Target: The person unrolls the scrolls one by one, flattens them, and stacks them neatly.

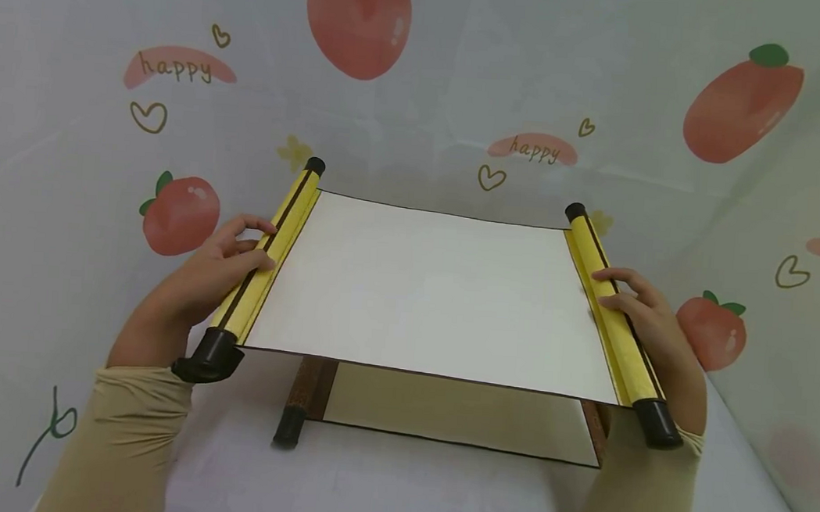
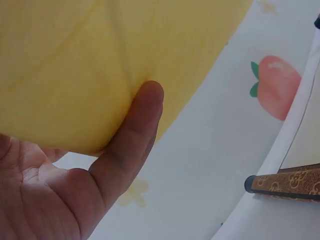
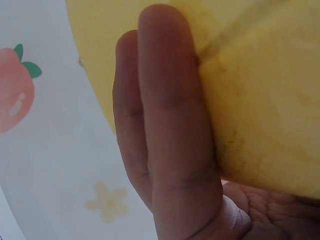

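Note:
A hanging scroll with a blank white sheet (image 1: 436,289) is held partly unrolled in mid-air, tilted towards the head camera. Its two yellow rolled ends have black caps. My left hand (image 1: 200,286) grips the left yellow roll (image 1: 263,270), thumb and fingers round it. On the other side my right hand (image 1: 652,326) holds the right yellow roll (image 1: 620,335) the same way. Both wrist views show the scroll's yellow backing (image 2: 60,65) close up, with fingers (image 3: 175,100) lying along it in the right one.
Below the held scroll, a second scroll (image 1: 457,411) with brown patterned rods and a cream sheet lies on the white table (image 1: 382,489); the held one hides part of it. Behind stands a white backdrop (image 1: 433,101) printed with red fruit and hearts.

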The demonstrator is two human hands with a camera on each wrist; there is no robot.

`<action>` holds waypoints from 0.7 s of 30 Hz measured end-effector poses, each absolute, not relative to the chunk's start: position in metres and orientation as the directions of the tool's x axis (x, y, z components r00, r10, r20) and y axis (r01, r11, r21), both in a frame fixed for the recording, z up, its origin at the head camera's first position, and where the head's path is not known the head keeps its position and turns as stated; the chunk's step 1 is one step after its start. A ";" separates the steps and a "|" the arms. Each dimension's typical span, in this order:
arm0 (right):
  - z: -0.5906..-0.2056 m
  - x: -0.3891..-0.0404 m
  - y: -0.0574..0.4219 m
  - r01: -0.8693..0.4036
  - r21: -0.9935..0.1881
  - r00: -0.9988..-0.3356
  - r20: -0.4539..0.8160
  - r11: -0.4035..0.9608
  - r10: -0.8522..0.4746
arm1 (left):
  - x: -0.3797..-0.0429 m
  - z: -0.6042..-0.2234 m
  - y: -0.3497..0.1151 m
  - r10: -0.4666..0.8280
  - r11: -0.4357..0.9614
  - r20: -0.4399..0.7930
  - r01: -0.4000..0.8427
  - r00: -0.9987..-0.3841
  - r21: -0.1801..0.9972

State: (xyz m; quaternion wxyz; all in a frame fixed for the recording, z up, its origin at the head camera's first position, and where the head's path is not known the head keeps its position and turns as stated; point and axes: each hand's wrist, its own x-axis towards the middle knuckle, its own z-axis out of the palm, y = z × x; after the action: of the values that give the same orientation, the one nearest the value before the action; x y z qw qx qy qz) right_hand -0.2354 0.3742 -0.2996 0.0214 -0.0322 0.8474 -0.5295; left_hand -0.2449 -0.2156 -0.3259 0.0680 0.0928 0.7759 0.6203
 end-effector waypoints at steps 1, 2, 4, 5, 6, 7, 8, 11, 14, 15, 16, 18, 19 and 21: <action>-0.299 -0.234 0.377 -0.029 -0.905 -0.997 -0.003 0.423 -0.076 | -0.245 -0.326 -0.216 0.229 0.206 0.012 0.060 -0.973 0.977; -0.299 -0.233 0.379 -0.027 -0.915 -0.997 -0.004 0.402 -0.077 | -0.245 -0.325 -0.217 0.231 0.200 0.014 0.062 -0.973 0.978; -0.298 -0.231 0.384 -0.026 -0.929 -0.998 0.001 0.370 -0.069 | -0.245 -0.325 -0.216 0.234 0.189 0.014 0.059 -0.972 0.980; -0.299 -0.230 0.386 -0.031 -0.934 -0.998 0.007 0.357 -0.068 | -0.246 -0.325 -0.216 0.238 0.183 0.012 0.057 -0.971 0.982; -0.299 -0.230 0.388 -0.037 -0.938 -0.997 0.014 0.344 -0.069 | -0.246 -0.325 -0.215 0.242 0.182 0.008 0.054 -0.970 0.982; -0.299 -0.229 0.389 -0.039 -0.940 -0.998 0.017 0.338 -0.068 | -0.246 -0.325 -0.214 0.248 0.184 0.009 0.057 -0.969 0.981; -0.299 -0.229 0.389 -0.039 -0.942 -0.998 0.018 0.334 -0.064 | -0.246 -0.325 -0.214 0.253 0.185 0.007 0.055 -0.967 0.981; -0.300 -0.228 0.390 -0.048 -0.948 -0.997 0.027 0.314 -0.071 | -0.247 -0.326 -0.213 0.259 0.188 0.001 0.051 -0.966 0.981; -0.300 -0.228 0.391 -0.059 -0.956 -0.996 0.035 0.288 -0.087 | -0.247 -0.327 -0.213 0.259 0.181 -0.001 0.048 -0.966 0.982; -0.300 -0.229 0.391 -0.059 -0.958 -0.995 0.035 0.281 -0.091 | -0.247 -0.327 -0.213 0.259 0.176 0.000 0.047 -0.966 0.983; -0.301 -0.229 0.392 -0.060 -0.959 -0.995 0.036 0.278 -0.093 | -0.247 -0.327 -0.212 0.261 0.170 0.001 0.047 -0.965 0.984; -0.301 -0.229 0.393 -0.051 -0.959 -0.996 0.027 0.280 -0.089 | -0.247 -0.327 -0.211 0.262 0.164 0.003 0.048 -0.965 0.985; -0.301 -0.229 0.393 -0.052 -0.957 -0.996 0.027 0.285 -0.089 | -0.247 -0.327 -0.211 0.262 0.162 0.003 0.046 -0.965 0.986; -0.302 -0.229 0.395 -0.043 -0.955 -0.996 0.019 0.294 -0.082 | -0.247 -0.327 -0.210 0.263 0.162 0.008 0.052 -0.965 0.985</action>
State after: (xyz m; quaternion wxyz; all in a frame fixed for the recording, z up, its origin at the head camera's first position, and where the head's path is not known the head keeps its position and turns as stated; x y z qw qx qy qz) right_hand -0.2291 0.3947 -0.3017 0.0166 -0.0389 0.8041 -0.5930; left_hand -0.2465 -0.2102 -0.3273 0.0823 0.1040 0.7578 0.6388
